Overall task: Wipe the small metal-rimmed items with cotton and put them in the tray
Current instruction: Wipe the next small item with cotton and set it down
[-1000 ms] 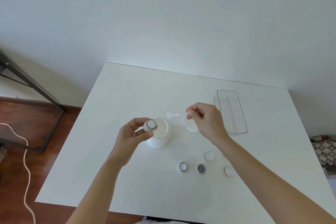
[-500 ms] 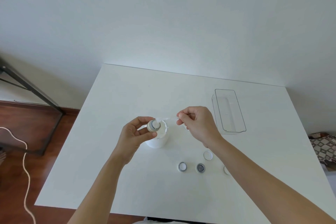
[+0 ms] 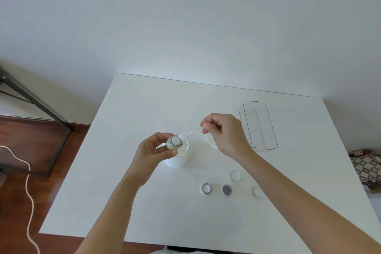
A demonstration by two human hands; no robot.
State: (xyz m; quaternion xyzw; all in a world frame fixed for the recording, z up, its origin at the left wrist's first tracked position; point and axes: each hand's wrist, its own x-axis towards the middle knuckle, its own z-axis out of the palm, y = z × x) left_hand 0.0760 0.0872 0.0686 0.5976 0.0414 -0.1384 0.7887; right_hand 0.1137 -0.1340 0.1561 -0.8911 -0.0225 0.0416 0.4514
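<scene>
Mid-frame, our left hand holds the little jar while our right hand pinches cotton to wipe it.

**What the hands and edges keep out of sight**

The left hand covers the near left side of the white tub, and the small jar it pinches hides part of the rim. The right hand screens most of the white lid behind it. The cotton wisp is too thin and pale to make out clearly. A patterned cloth is cut off at the right edge, a cord at the bottom.
</scene>
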